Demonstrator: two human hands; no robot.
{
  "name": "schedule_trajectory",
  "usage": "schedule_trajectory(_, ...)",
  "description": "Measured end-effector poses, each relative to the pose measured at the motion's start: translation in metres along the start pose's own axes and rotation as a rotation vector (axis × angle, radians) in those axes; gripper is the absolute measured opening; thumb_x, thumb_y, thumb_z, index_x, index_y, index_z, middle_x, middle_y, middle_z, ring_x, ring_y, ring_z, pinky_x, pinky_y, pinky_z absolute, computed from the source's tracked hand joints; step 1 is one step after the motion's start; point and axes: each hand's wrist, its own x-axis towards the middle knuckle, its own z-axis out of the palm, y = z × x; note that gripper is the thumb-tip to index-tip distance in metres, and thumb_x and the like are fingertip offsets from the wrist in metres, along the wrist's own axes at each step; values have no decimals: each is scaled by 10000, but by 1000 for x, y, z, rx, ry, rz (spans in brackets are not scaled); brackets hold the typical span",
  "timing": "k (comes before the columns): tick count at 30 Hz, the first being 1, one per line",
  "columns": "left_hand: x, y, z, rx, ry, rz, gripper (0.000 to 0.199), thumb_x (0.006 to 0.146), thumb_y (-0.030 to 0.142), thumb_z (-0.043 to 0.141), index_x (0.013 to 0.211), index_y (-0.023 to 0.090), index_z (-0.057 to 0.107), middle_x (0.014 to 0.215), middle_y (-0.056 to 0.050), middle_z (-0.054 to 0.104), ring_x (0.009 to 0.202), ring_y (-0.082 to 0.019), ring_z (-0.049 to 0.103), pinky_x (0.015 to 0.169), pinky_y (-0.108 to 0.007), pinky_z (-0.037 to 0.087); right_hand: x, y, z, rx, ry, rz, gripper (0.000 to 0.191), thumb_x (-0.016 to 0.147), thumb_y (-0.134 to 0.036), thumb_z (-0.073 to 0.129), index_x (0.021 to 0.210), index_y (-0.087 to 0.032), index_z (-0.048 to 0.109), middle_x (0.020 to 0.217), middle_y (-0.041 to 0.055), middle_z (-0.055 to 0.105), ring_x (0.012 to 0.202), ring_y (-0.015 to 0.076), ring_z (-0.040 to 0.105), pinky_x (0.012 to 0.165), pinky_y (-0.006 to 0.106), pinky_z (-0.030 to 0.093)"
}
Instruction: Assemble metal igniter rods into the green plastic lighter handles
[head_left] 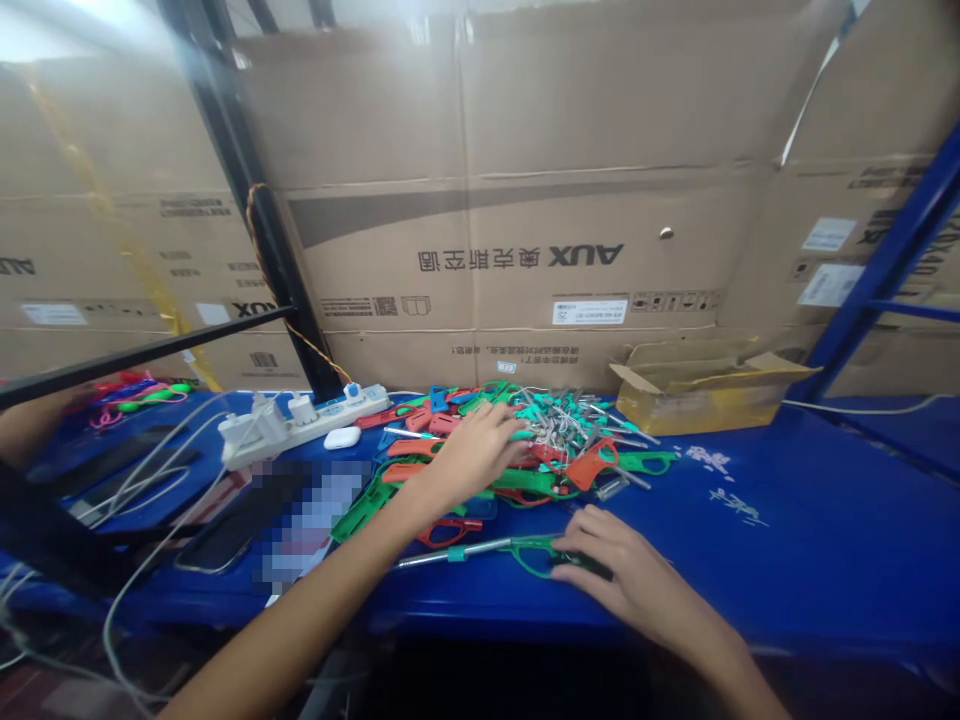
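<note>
My right hand [619,565] is closed around the handle of a green long-necked lighter [534,558] near the table's front edge. Its silver tube [427,557], with a small teal piece on it, points left. My left hand [480,445] reaches over the pile, its fingers bent down among small parts; what they grip is too small to make out. Under and around it lie orange lighter bodies [592,465], green lighter bodies [365,510] and red ones. Behind the left hand's fingertips is a heap of small teal and metal parts with thin wires [562,420].
A small open cardboard box [705,405] stands at the back right. On the left are a power strip [315,415] with plugs, a white earbud case [342,438], a dark phone [236,520] and loose cables. Another person's arm [34,420] shows beyond the black frame.
</note>
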Motion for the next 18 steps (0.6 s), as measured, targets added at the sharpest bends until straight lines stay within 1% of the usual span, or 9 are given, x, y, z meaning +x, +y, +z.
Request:
schedule_trajectory(2,13,-5,9,39,-24,6,177,1037,257,577,1113,157,702,1109,-108,640,1098,-288,577,969,-435,465,0,0,0,-3,1,-1,196,1016,-367,611,1078,-209,710,993,58,656,967,230,608,891,374,492)
schedule_trajectory(4,19,-7,18,64,-42,11,152,1019,231,592,1062,162,721,1089,-109,643,1094,-296,572,970,-444,452,0,1,1,-1,7,-4,189,1014,-359,615,1084,-209,707,1004,58,659,979,231,610,913,385,491)
schedule_trajectory(8,21,-10,30,62,-53,10,172,1000,118,548,986,146,717,1016,-104,661,1013,-269,594,932,-411,467,0,3,2,3,9,-10,188,1013,-368,619,1092,-218,702,1014,50,663,992,225,615,939,391,489)
schedule_trajectory(11,20,-16,30,22,-53,22,191,970,40,540,982,137,704,980,-95,673,955,-255,612,904,-389,494,0,2,1,-1,1,-8,195,1016,-377,613,1098,-222,700,1016,48,664,993,224,618,936,393,493)
schedule_trajectory(13,18,-19,25,-10,-34,26,240,950,-3,529,1068,133,689,1024,-99,670,984,-258,619,906,-383,507,0,1,1,-8,0,-9,198,1019,-376,608,1104,-222,698,1016,51,664,992,227,619,932,396,495)
schedule_trajectory(15,13,-20,14,-45,-2,23,363,942,-38,494,1228,134,638,1109,-109,649,1040,-253,621,917,-372,515,0,1,0,-17,-4,-9,199,1021,-377,602,1105,-223,697,1015,53,667,986,229,622,924,393,499)
schedule_trajectory(18,0,-11,-7,-110,58,15,535,981,-36,413,1478,156,455,1239,-125,594,1064,-217,628,895,-336,532,-1,2,1,-25,4,-8,205,1020,-390,601,1111,-229,689,1038,54,683,1014,234,631,961,401,486)
